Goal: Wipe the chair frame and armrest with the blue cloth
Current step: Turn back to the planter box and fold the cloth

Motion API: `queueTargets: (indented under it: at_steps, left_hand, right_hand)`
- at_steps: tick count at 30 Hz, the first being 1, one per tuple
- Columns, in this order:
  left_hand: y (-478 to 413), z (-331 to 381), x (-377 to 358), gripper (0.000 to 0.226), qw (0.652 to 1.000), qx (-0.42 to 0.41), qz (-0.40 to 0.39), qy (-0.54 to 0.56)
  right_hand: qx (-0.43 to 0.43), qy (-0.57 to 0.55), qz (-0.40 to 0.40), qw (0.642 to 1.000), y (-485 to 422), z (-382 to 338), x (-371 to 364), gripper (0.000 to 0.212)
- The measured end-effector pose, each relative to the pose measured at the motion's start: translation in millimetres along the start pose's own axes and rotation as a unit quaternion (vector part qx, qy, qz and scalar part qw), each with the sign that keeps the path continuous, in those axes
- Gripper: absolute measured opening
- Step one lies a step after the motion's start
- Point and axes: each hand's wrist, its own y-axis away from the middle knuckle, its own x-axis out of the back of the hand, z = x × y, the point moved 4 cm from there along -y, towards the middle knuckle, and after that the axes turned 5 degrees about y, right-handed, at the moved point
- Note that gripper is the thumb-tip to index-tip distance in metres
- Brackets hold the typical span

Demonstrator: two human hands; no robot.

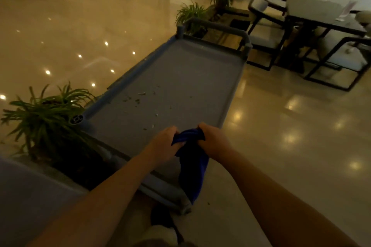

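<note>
Both of my hands grip the blue cloth over the near end of a grey cart. My left hand holds the cloth's upper left part and my right hand holds its upper right. The rest of the cloth hangs down over the cart's near rim. A dark-framed chair with pale cushions and armrests stands at the far right, beyond the cart and well away from my hands. A second dark-framed chair stands to its right.
Small bits of debris lie on the cart's flat top. Potted plants stand at the left and beyond the cart's far handle. A dark table stands between the chairs. Glossy floor spreads to the right.
</note>
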Motion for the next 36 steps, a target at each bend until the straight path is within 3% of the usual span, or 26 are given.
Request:
queueTargets:
  at_steps: [11,16,21,26,29,36]
  left_hand:
    - [-31,-50,-8,0.022,0.993,0.090,0.025,0.070]
    - [-13,-51,-33,0.023,0.984,0.159,0.041,0.068]
    - [4,-32,-52,0.028,0.963,0.237,0.122,0.034]
    - [10,-4,-74,0.023,0.920,0.339,0.193,0.028]
    - [12,21,-99,0.020,0.873,0.408,0.267,0.009]
    - [13,62,-127,0.032,0.798,0.495,0.337,-0.064]
  right_hand:
    - [0.071,0.030,-0.145,0.986,-84,10,-28,0.012]
    - [0.149,0.056,-0.259,0.953,-97,21,-41,0.018]
    - [0.253,0.078,-0.323,0.909,-109,24,-53,0.018]
    - [0.378,0.111,-0.344,0.852,-114,26,-59,0.019]
    - [0.434,0.122,-0.369,0.813,-106,30,-56,0.020]
    - [0.485,0.111,-0.365,0.787,-79,57,-41,0.034]
